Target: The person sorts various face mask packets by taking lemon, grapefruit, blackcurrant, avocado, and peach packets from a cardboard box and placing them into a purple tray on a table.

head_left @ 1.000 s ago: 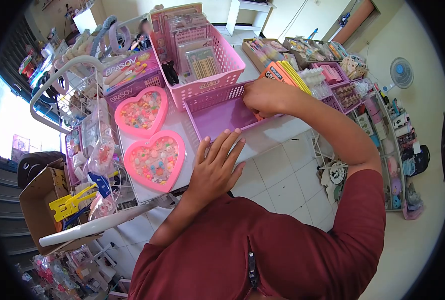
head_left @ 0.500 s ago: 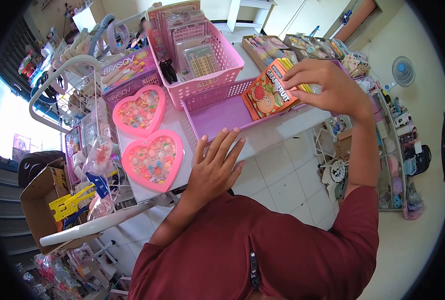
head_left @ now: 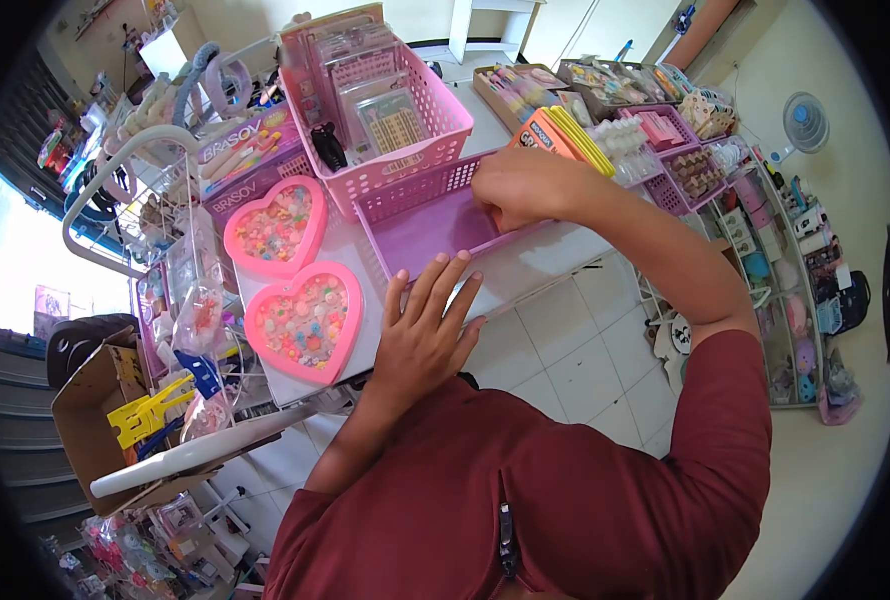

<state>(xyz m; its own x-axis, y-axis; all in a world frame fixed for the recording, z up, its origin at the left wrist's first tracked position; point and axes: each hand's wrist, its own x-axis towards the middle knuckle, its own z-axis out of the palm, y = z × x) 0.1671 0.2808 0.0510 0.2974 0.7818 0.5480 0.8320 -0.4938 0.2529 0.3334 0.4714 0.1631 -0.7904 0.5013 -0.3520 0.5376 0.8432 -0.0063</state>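
Note:
A long purple basket stands along the table's front edge, its left part bare to the floor. Orange packets with yellow edges lean in its right part. My right hand reaches into the basket with curled fingers at the front packet's left edge; a bit of orange shows under them, and the hand covers most of the packet's face. My left hand rests with fingers spread, its fingertips by the basket's front left rim, holding nothing. To its left lie two pink heart-shaped boxes of small colourful pieces.
Behind the purple basket stands a pink basket of packaged goods, beside a purple BRASOV box. Further right are cardboard boxes and small purple baskets. A white wire rack borders the left side.
My right hand has moved left and down from the top of the orange packets to their front, its fingers now curled inside the basket. My left hand stays nearly in place.

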